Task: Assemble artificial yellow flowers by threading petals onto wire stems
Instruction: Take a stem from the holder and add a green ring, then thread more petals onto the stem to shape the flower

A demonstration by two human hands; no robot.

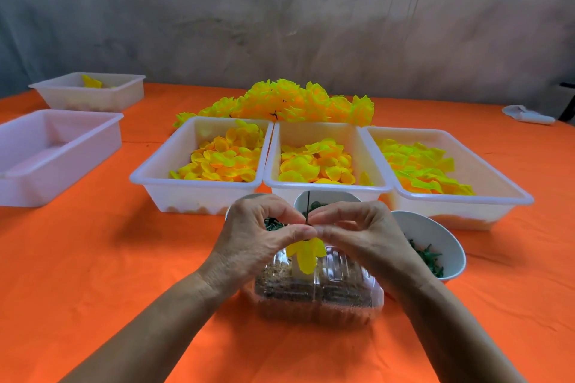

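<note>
My left hand (258, 239) and my right hand (357, 233) meet fingertip to fingertip above a clear plastic box (317, 292). Between them stands a thin dark wire stem (308, 205), pointing up. A yellow petal (306, 255) hangs below my fingers on the stem. Both hands pinch the stem and petal. Three white trays (199, 186) (326, 188) (497, 196) behind hold loose yellow petals. A heap of finished yellow flowers (289, 102) lies beyond the trays.
White bowls with green parts (435, 246) (323, 199) stand right of and behind my hands. An empty white tray (46, 149) and another with one petal (90, 90) sit at the left. A crumpled white item (529, 115) lies far right on the orange tablecloth (124, 258).
</note>
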